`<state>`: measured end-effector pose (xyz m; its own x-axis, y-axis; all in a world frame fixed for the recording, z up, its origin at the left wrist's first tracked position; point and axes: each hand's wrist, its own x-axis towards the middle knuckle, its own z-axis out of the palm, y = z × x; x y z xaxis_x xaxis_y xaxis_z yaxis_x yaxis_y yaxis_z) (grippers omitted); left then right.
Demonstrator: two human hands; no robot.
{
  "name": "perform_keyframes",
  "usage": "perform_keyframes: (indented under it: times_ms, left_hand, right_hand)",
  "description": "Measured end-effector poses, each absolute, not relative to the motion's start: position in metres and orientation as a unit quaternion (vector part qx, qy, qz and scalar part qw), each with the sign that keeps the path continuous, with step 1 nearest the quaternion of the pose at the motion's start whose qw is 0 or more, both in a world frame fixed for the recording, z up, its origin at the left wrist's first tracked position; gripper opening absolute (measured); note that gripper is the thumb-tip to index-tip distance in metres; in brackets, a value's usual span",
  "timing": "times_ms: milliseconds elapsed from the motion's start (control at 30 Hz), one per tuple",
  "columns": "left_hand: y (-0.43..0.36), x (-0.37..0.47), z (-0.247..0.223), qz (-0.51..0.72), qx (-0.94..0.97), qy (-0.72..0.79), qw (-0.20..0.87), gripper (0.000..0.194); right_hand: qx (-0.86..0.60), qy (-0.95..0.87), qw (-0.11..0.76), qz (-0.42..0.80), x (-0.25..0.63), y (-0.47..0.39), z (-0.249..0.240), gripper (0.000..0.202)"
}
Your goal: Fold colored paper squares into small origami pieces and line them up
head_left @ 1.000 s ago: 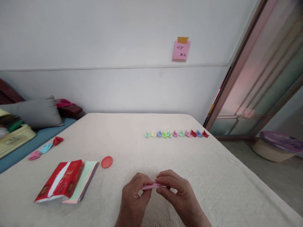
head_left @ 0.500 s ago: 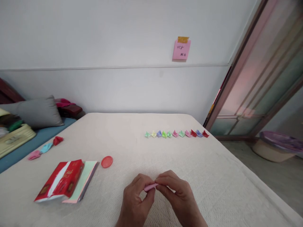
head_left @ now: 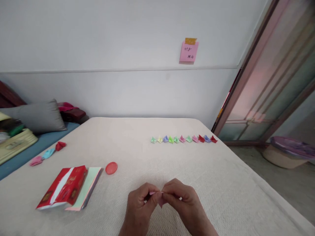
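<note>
Both hands meet low in the middle of the head view, just above the table's near edge. My left hand and my right hand pinch one small folded piece of pink paper between their fingertips; most of it is hidden by the fingers. Further back on the cream tablecloth lies a row of several small folded paper shapes in green, yellow, blue, pink and red.
At the left lie a red packet on a stack of coloured paper sheets, a red round lid, and three folded pieces. A pink note hangs on the wall. A glass door is at the right.
The pink paper was a flat strip held level between both hands; now it is folded smaller and bunched at the fingertips, with a corner pointing down. The hands have drawn slightly closer.
</note>
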<state>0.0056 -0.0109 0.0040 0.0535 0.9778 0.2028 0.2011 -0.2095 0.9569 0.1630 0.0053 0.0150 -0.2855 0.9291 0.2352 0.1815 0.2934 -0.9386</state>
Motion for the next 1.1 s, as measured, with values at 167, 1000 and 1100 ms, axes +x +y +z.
perform_keyframes:
  times_ms: [167, 1000, 1100]
  left_hand:
    - [-0.01, 0.006, 0.006, 0.512, 0.552, 0.486, 0.445, 0.021]
    - [-0.007, 0.006, 0.007, 0.512, 0.524, 0.5, 0.462, 0.027]
    - [-0.007, 0.007, 0.009, 0.514, 0.524, 0.501, 0.459, 0.029]
  right_hand:
    - [-0.412, -0.657, 0.443, 0.449, 0.163, 0.007, 0.014, 0.02]
    - [-0.447, -0.614, 0.464, 0.457, 0.167, 0.006, 0.021, 0.005]
    - [-0.446, -0.623, 0.459, 0.449, 0.168, 0.007, 0.021, 0.01]
